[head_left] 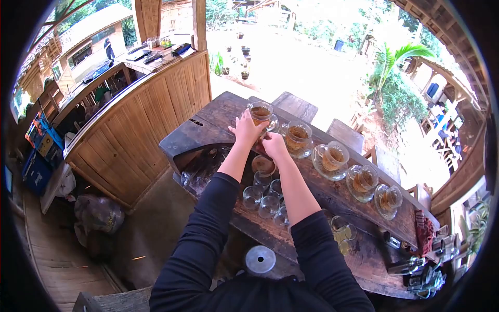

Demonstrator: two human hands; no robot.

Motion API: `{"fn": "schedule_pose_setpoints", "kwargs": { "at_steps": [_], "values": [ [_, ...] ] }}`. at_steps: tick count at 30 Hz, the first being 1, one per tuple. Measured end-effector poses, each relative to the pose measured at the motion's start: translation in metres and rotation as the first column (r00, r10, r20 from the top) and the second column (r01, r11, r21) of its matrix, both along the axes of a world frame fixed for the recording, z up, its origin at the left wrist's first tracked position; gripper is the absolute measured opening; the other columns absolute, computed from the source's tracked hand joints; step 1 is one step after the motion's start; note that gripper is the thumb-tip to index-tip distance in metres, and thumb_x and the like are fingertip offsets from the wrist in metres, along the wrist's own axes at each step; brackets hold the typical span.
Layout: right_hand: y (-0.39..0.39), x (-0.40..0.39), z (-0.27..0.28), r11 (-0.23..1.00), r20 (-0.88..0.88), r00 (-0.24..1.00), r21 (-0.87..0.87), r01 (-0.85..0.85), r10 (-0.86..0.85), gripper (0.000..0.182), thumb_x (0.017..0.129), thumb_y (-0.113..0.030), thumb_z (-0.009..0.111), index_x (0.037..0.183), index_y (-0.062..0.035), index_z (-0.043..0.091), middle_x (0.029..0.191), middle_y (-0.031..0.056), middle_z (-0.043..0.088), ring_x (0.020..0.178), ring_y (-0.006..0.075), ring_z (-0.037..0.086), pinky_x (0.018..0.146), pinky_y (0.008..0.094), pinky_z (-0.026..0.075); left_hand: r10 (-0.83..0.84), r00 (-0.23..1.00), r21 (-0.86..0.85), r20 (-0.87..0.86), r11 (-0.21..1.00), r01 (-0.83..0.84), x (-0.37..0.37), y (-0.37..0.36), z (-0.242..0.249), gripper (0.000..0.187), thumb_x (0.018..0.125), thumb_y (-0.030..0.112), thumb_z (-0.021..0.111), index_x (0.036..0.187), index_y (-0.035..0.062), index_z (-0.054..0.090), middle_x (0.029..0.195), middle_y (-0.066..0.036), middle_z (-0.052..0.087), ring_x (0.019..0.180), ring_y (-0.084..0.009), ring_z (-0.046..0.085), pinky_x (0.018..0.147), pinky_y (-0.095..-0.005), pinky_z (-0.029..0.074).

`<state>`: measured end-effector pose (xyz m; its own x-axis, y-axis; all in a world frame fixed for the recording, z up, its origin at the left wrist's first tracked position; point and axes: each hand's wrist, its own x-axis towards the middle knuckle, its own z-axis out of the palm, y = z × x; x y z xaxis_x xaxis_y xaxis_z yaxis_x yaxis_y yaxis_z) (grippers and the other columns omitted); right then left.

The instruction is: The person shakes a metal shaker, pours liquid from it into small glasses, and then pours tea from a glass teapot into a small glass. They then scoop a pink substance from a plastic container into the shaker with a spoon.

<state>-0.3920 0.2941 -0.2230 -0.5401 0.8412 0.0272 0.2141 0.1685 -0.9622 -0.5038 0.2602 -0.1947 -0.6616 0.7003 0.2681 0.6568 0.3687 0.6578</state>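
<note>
At the far edge of the wooden counter, my left hand (245,129) is wrapped round a glass cup (261,109) of amber-brown liquid. My right hand (274,144) is closed just below and beside that cup; what its fingers grip is hidden. A row of similar filled cups runs to the right: the nearest glass cup (298,136), a second cup (333,157), a third cup (362,181) and a fourth cup (388,199), on glass saucers. Under my forearms, a round brownish vessel (263,165) and several upturned-looking clear glasses (268,206) stand on the lower shelf.
Clear wrapped items (202,174) fill the counter's left recess. Yellowish glasses (343,234) stand right of my right arm. A red cloth (423,229) and more glassware (426,275) lie at the right end. A metal lid-like disc (260,259) is close to my body.
</note>
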Motion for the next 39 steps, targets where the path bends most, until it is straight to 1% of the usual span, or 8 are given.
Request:
{"fn": "schedule_pose_setpoints", "kwargs": {
  "at_steps": [10, 19, 21, 27, 28, 29, 34, 39],
  "values": [
    [-0.006, 0.001, 0.015, 0.974, -0.106, 0.994, -0.225, 0.006, -0.031, 0.012, 0.088, -0.007, 0.058, 0.096, 0.0015, 0.064, 0.081, 0.0053, 0.065, 0.06, 0.0125, 0.062, 0.055, 0.0232, 0.051, -0.044, 0.997, -0.04, 0.063, 0.998, 0.046, -0.001, -0.001, 0.005, 0.093, 0.07, 0.056, 0.071, 0.139, 0.0049, 0.034, 0.138, -0.012, 0.046, 0.13, -0.039, 0.037, 0.099, -0.0718, 0.02],
    [0.013, -0.011, -0.007, 0.99, -0.036, 0.998, -0.136, 0.048, -0.054, 0.019, 0.088, -0.009, 0.058, 0.104, 0.0022, 0.061, 0.083, 0.0068, 0.065, 0.063, 0.0141, 0.065, 0.054, 0.0247, 0.051, -0.029, 0.999, -0.051, 0.04, 0.998, 0.031, -0.002, 0.0, 0.006, 0.097, 0.066, 0.058, 0.074, 0.139, 0.0057, 0.035, 0.134, -0.013, 0.05, 0.126, -0.0329, 0.044, 0.098, -0.0707, 0.025],
    [0.02, -0.013, -0.017, 0.995, 0.028, 0.998, 0.088, 0.045, -0.048, 0.032, 0.088, -0.01, 0.057, 0.118, 0.0017, 0.055, 0.084, 0.009, 0.066, 0.065, 0.0158, 0.067, 0.055, 0.0257, 0.051, -0.027, 0.998, -0.059, 0.053, 0.998, 0.03, -0.002, -0.001, 0.007, 0.099, 0.066, 0.058, 0.074, 0.14, 0.0064, 0.033, 0.136, -0.014, 0.048, 0.129, -0.0325, 0.04, 0.099, -0.0706, 0.023],
    [-0.004, 0.007, 0.006, 0.977, 0.136, 0.989, 0.212, 0.026, -0.056, 0.059, 0.086, -0.013, 0.06, 0.139, -0.0024, 0.037, 0.084, 0.0131, 0.067, 0.063, 0.0173, 0.067, 0.057, 0.0287, 0.052, -0.042, 0.995, -0.105, 0.095, 0.993, 0.052, 0.0, -0.002, 0.008, 0.108, 0.064, 0.063, 0.072, 0.144, 0.0091, 0.023, 0.146, -0.015, 0.033, 0.138, -0.0302, 0.027, 0.104, -0.0687, 0.016],
    [-0.012, 0.013, 0.018, 0.985, 0.193, 0.98, 0.175, 0.01, -0.044, 0.07, 0.078, -0.029, 0.065, 0.136, -0.0001, 0.039, 0.099, 0.0249, 0.065, 0.088, 0.0318, 0.067, 0.083, 0.0385, 0.051, -0.025, 0.996, -0.091, 0.085, 0.995, 0.033, 0.0, -0.002, 0.008, 0.108, 0.065, 0.062, 0.072, 0.145, 0.0089, 0.023, 0.146, -0.015, 0.033, 0.138, -0.0298, 0.027, 0.104, -0.0686, 0.016],
    [-0.021, 0.016, 0.03, 0.984, 0.193, 0.98, 0.177, 0.016, -0.05, 0.07, 0.078, -0.029, 0.065, 0.136, -0.0001, 0.039, 0.099, 0.0249, 0.065, 0.088, 0.0318, 0.067, 0.083, 0.0385, 0.051, -0.009, 0.997, -0.079, 0.076, 0.997, 0.015, 0.001, -0.003, 0.006, 0.108, 0.065, 0.062, 0.072, 0.145, 0.0087, 0.022, 0.146, -0.015, 0.034, 0.138, -0.0293, 0.027, 0.104, -0.0686, 0.016],
    [-0.068, 0.05, 0.071, 0.876, 0.287, 0.955, 0.476, -0.077, -0.072, 0.067, 0.08, -0.028, 0.068, 0.134, -0.0009, 0.04, 0.099, 0.019, 0.065, 0.095, 0.0308, 0.064, 0.084, 0.0389, 0.05, -0.066, 0.989, 0.256, 0.132, 0.966, 0.03, -0.001, -0.017, 0.003, 0.109, 0.071, 0.064, 0.067, 0.143, -0.0018, 0.019, 0.145, -0.021, 0.032, 0.135, -0.0331, 0.031, 0.107, -0.0578, 0.023],
    [-0.149, 0.126, 0.142, 0.773, 0.174, 0.976, 0.598, -0.211, 0.132, 0.051, 0.083, -0.025, 0.064, 0.127, -0.0031, 0.048, 0.106, 0.0238, 0.06, 0.098, 0.0335, 0.062, 0.086, 0.0399, 0.049, -0.307, 0.951, 0.584, -0.028, 0.768, 0.264, 0.032, -0.083, 0.051, 0.067, 0.084, 0.038, 0.065, 0.133, -0.0006, 0.039, 0.138, -0.021, 0.042, 0.128, -0.033, 0.041, 0.105, -0.0434, 0.031]
  ]
}}
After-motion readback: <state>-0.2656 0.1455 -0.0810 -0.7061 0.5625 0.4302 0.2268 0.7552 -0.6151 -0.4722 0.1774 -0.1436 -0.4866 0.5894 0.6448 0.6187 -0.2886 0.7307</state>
